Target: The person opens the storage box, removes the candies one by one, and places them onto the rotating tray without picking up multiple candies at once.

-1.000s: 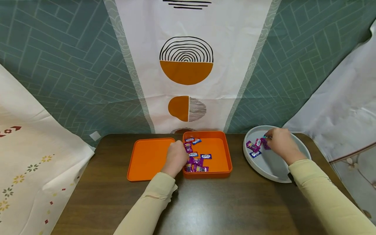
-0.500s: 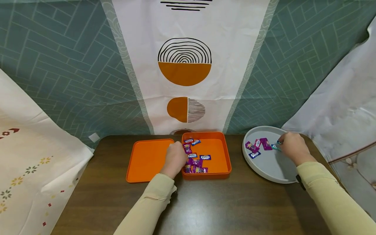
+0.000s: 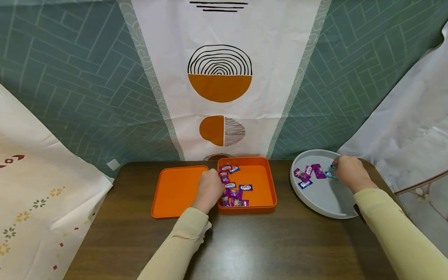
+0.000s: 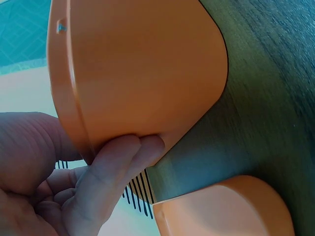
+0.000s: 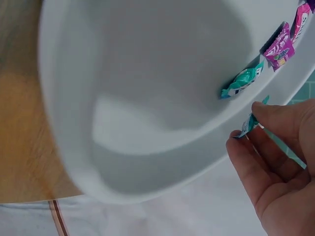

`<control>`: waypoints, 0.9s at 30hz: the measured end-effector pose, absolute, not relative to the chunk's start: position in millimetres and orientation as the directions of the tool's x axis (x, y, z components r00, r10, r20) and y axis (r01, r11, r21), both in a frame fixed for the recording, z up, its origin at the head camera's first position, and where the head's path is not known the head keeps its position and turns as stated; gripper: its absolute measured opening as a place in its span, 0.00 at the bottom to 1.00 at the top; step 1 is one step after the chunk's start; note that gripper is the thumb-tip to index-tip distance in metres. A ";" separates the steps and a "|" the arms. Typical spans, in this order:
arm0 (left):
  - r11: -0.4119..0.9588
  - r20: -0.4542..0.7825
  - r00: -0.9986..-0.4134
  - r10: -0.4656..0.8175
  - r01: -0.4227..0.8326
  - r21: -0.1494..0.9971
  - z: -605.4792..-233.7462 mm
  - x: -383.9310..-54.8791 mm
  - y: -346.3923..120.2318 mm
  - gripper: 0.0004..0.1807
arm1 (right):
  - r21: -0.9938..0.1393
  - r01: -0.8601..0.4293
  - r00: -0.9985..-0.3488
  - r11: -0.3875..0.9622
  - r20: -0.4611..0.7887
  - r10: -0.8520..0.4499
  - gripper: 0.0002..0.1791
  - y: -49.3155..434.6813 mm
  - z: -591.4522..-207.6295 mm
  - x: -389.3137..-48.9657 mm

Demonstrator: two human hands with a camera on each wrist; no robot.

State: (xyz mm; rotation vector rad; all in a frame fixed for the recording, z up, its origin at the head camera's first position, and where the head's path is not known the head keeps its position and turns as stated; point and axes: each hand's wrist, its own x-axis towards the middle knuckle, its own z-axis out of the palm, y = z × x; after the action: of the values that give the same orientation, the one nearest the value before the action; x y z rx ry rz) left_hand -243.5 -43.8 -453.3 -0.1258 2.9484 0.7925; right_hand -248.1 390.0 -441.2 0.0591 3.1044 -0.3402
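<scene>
My left hand (image 3: 209,188) grips the left wall of an orange box (image 3: 257,175). In the left wrist view, fingers (image 4: 110,157) lie against the box's outer side and the rim passes into the hand. Several small wrapped candies (image 3: 245,187) in purple, blue and red lie in the box's left half. Over the round grey tray (image 3: 332,200), my right hand (image 3: 351,173) pinches a teal candy (image 5: 250,125) between thumb and fingertips. A second teal candy (image 5: 243,79) lies in the tray below it, beside a purple candy (image 3: 318,171).
More candies, purple, pink and blue (image 3: 305,184), lie at the tray's left side. A flat orange lid (image 3: 175,192) rests on the brown table (image 3: 252,241) left of the box. A patterned curtain (image 3: 224,89) hangs behind the table.
My right hand has moved right across the tray, away from the purple candies. One teal candy now lies in the tray, another is in the fingers. The left hand stays at the box.
</scene>
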 end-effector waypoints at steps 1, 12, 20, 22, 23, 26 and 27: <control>0.864 -0.102 -0.993 -0.056 -0.100 0.494 -453.7 -243.2 -43.3 0.17 | -0.216 0.034 -0.999 0.976 -0.029 0.029 0.14 389.6 -441.9 -249.8; 0.864 -0.119 -0.991 -0.053 -0.105 0.492 -454.5 -240.5 -39.2 0.16 | -0.195 -0.020 -0.997 0.981 -0.065 -0.033 0.15 388.1 -450.8 -255.6; 0.866 -0.107 -0.992 -0.061 -0.106 0.489 -454.0 -241.2 -41.4 0.15 | -0.167 -0.039 -0.997 0.985 -0.059 -0.049 0.16 384.2 -451.4 -258.7; 0.866 -0.103 -0.993 -0.061 -0.104 0.490 -453.8 -241.5 -41.6 0.15 | -0.165 -0.043 -0.996 0.985 -0.066 -0.055 0.16 383.5 -450.5 -259.9; 0.865 -0.101 -0.993 -0.062 -0.104 0.491 -453.7 -241.6 -41.7 0.15 | -0.162 -0.045 -0.996 0.986 -0.067 -0.056 0.16 382.9 -449.7 -260.4; 0.862 -0.101 -0.993 -0.067 -0.109 0.494 -454.1 -242.7 -42.3 0.16 | -0.164 -0.046 -0.996 0.985 -0.068 -0.058 0.17 381.3 -446.4 -262.2; 0.861 -0.105 -0.992 -0.068 -0.112 0.496 -454.1 -243.2 -42.6 0.16 | -0.168 -0.044 -0.996 0.985 -0.070 -0.056 0.17 380.5 -445.0 -263.0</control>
State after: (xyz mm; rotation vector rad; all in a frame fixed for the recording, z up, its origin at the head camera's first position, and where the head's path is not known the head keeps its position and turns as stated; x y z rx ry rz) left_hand -243.2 -42.6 -454.1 -0.1428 2.9496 0.7935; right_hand -263.0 380.5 -445.0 -0.0774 3.0550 -0.2562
